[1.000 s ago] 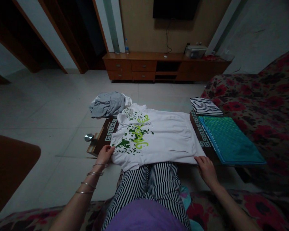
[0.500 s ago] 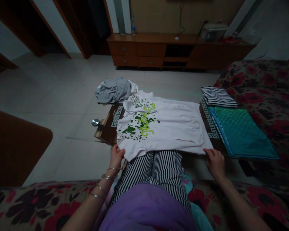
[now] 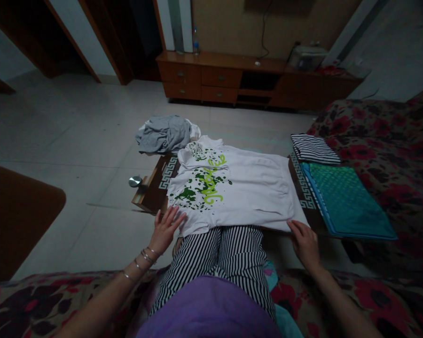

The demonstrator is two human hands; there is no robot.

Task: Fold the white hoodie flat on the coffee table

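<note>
A white T-shirt (image 3: 250, 183) with green splatters and lime lettering lies spread flat across a low dark table, its collar side to the left. My left hand (image 3: 165, 229), with bangles at the wrist, has its fingers spread at the near sleeve and shoulder of the shirt. At the near hem corner, my right hand (image 3: 305, 241) pinches the fabric edge between thumb and fingers. Small creases run across the lower half of the shirt.
A heap of grey and white clothes (image 3: 164, 134) sits at the table's far left. On the right lie a folded striped garment (image 3: 315, 148) and a folded teal cloth (image 3: 350, 202). A round metallic object (image 3: 135, 181) juts from the table's left end. Flowered sofas (image 3: 373, 126) border the space.
My left hand has let go of the sleeve edge and its fingers have spread. My right hand stays at the hem corner, slightly further left along it. The view has shifted a little.
</note>
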